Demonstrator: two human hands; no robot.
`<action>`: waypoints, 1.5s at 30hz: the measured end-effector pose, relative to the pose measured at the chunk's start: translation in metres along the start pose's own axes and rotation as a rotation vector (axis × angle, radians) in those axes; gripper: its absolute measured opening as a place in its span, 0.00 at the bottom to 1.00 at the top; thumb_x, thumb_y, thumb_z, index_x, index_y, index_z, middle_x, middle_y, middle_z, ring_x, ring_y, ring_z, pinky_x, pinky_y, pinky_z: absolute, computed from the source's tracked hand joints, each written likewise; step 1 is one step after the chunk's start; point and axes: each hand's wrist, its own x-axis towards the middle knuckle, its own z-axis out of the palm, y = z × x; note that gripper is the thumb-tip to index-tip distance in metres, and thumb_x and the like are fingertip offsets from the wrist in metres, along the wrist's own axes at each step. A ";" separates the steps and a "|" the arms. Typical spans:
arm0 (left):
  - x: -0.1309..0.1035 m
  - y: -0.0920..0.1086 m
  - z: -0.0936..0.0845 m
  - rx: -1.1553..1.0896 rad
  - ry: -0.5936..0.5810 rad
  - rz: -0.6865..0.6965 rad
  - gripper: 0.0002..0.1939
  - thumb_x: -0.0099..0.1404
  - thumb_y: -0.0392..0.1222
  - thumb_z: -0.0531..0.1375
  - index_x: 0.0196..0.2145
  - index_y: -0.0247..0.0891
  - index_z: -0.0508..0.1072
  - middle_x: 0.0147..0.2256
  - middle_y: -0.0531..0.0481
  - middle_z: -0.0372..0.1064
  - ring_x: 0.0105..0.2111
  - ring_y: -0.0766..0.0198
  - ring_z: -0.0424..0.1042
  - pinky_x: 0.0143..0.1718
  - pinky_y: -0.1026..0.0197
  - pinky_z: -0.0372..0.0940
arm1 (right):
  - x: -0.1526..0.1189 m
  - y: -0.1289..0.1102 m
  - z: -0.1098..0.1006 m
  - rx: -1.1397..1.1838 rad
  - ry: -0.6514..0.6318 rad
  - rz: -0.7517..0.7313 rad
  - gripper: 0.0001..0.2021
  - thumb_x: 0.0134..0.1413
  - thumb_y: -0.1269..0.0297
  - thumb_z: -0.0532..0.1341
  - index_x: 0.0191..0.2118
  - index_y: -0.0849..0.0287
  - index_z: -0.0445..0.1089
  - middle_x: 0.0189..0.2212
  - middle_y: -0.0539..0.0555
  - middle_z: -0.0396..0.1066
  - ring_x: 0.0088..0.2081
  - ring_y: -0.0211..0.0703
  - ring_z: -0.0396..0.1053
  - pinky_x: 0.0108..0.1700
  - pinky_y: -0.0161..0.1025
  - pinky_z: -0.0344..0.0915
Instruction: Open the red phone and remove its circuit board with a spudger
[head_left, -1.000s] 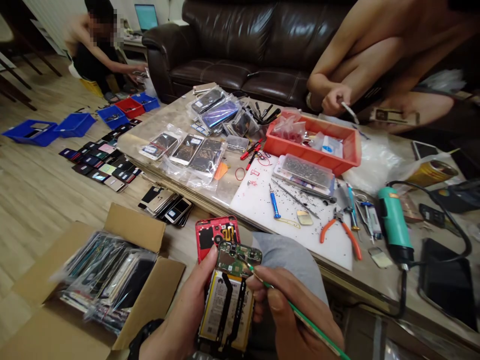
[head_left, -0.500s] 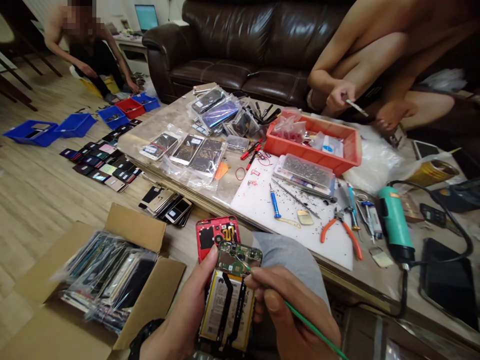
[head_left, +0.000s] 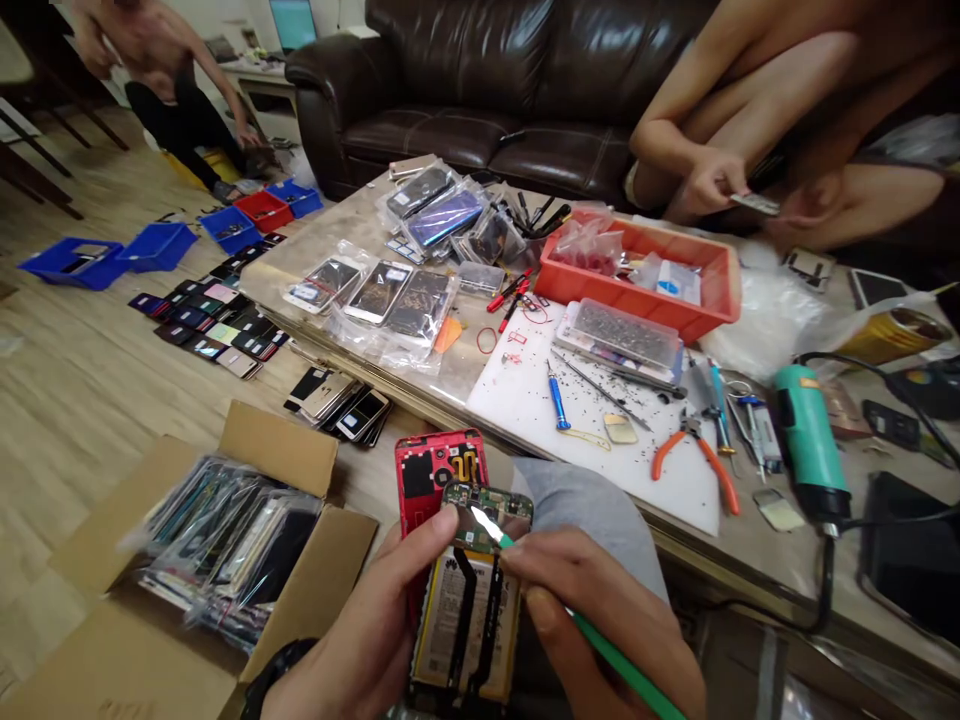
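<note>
Between the two hands, just in front of the lap, is an opened phone [head_left: 444, 645], its battery and green circuit board [head_left: 517, 508] uncovered. The left hand [head_left: 382, 600] grips it along the side, thumb on the edge of the board, with a red back cover [head_left: 421, 478] standing out behind the phone's top. The right hand [head_left: 611, 605] is closed around a green-handled tool [head_left: 626, 672], its pale blade angled over the board; whether the tip touches is hard to tell. Ahead of the right hand, on the worktop [head_left: 319, 235], lies a white mat [head_left: 517, 400] carrying a blue screwdriver [head_left: 557, 402] and orange-handled pliers [head_left: 667, 452], with a green power tool [head_left: 810, 440] farther right. Beyond the mat sits an orange bin [head_left: 600, 285]. To the left of the left hand, an open cardboard box [head_left: 322, 580] holds flat panels [head_left: 232, 540] in clear plastic. Past the bin, to the right, another person's hand [head_left: 716, 185] holds a small flat piece [head_left: 756, 204].
</note>
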 end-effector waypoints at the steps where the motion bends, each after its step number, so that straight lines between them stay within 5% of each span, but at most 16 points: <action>1: -0.001 0.000 0.000 0.002 0.006 0.004 0.19 0.61 0.51 0.70 0.45 0.34 0.82 0.35 0.44 0.82 0.40 0.50 0.80 0.48 0.54 0.70 | 0.000 -0.001 -0.001 -0.006 -0.011 -0.006 0.15 0.62 0.78 0.59 0.50 0.56 0.75 0.39 0.53 0.78 0.39 0.40 0.78 0.40 0.32 0.75; 13: -0.003 0.001 0.006 0.006 0.187 -0.026 0.22 0.53 0.49 0.74 0.43 0.34 0.81 0.34 0.44 0.82 0.36 0.51 0.80 0.37 0.57 0.71 | 0.002 -0.003 0.001 0.036 -0.121 -0.001 0.15 0.62 0.79 0.59 0.50 0.56 0.74 0.39 0.53 0.77 0.39 0.39 0.76 0.42 0.34 0.75; 28: 0.001 0.004 0.003 0.014 0.168 -0.006 0.20 0.47 0.47 0.74 0.36 0.33 0.82 0.31 0.44 0.81 0.36 0.50 0.80 0.42 0.55 0.71 | 0.005 -0.002 0.002 -0.005 -0.086 0.028 0.11 0.64 0.74 0.60 0.48 0.54 0.75 0.38 0.50 0.79 0.40 0.38 0.78 0.43 0.31 0.74; 37: 0.001 0.003 0.003 0.066 0.204 -0.020 0.22 0.47 0.50 0.74 0.36 0.34 0.80 0.28 0.46 0.80 0.26 0.56 0.77 0.29 0.61 0.67 | 0.007 -0.002 0.002 -0.001 -0.099 0.036 0.12 0.65 0.76 0.59 0.47 0.55 0.75 0.38 0.49 0.78 0.40 0.35 0.77 0.43 0.27 0.73; 45: 0.001 0.003 0.004 0.073 0.197 0.006 0.20 0.48 0.49 0.73 0.36 0.35 0.79 0.27 0.48 0.79 0.24 0.59 0.75 0.27 0.62 0.67 | 0.002 -0.002 0.002 0.023 -0.087 0.065 0.12 0.65 0.75 0.59 0.48 0.54 0.75 0.38 0.50 0.78 0.39 0.37 0.77 0.41 0.29 0.74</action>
